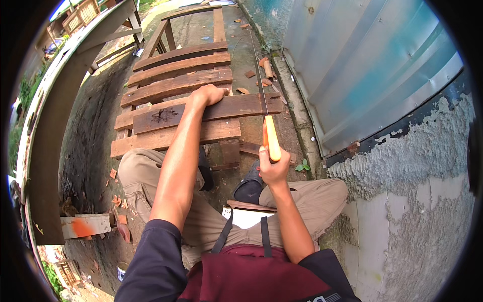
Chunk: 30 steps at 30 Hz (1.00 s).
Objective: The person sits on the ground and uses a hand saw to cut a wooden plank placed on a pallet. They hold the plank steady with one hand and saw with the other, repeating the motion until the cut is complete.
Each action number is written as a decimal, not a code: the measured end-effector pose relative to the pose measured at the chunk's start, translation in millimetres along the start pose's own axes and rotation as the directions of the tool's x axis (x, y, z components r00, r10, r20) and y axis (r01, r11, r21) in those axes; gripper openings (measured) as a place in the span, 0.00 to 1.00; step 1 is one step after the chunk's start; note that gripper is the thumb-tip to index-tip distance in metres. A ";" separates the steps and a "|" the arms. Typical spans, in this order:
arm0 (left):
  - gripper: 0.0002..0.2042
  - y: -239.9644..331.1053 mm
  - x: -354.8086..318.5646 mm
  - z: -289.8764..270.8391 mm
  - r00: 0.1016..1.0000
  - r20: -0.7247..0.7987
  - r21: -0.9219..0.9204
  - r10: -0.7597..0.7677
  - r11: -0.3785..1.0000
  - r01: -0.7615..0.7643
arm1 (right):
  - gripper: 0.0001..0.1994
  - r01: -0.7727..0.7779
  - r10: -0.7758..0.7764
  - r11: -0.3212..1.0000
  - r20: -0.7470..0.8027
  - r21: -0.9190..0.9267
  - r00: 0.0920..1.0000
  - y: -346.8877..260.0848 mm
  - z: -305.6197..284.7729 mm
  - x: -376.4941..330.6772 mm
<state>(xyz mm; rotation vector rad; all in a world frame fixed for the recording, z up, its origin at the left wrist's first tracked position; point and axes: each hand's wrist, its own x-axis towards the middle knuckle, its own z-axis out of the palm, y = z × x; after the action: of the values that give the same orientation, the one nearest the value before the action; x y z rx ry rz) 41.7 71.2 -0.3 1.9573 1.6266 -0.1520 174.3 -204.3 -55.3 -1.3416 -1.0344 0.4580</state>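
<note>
Two hands work: the right grip [274,166] is clamped on the saw [272,135]; whether the left grip [207,94], at the board's [236,106] far edge, clamps it, I cannot tell. Board lies across slats [176,84], right end overhanging; pin it firmly, stroke straight.

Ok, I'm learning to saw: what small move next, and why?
Probably one smooth stroke of the saw: its blade crosses the dark board near its right end, the right hand grips the handle, and the left hand rests on the board.
</note>
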 end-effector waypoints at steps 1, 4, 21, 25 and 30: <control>0.34 -4.6 -1.3 3.8 1.000 0.002 0.017 0.017 1.000 -0.017 | 0.10 0.002 -0.002 1.000 0.011 -0.019 1.000 3.3 -3.1 -9.6; 0.34 -6.8 -1.5 5.5 0.999 -0.031 0.053 0.007 0.999 -0.005 | 0.09 0.104 -0.097 0.989 0.071 -0.107 0.993 12.8 -23.7 -50.5; 0.35 -21.5 13.0 5.7 0.998 -0.034 0.055 0.057 0.997 -0.055 | 0.08 0.143 -0.142 0.989 0.056 -0.022 0.988 -1.0 -16.7 -42.9; 0.36 -7.0 -2.5 5.2 1.000 -0.017 0.023 -0.003 1.000 0.003 | 0.07 0.107 -0.087 0.982 0.129 -0.154 0.988 13.8 -77.2 -140.1; 0.35 -2.4 -17.9 1.4 0.998 -0.034 0.026 -0.048 0.998 0.048 | 0.08 0.067 -0.052 0.989 0.116 -0.129 0.992 5.6 -108.0 -186.7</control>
<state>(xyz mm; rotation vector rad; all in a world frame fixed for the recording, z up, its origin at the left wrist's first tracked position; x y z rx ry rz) 35.5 55.3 5.5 1.9513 1.7023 -0.1609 169.1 -412.0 -113.6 -1.4116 -1.2125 0.4297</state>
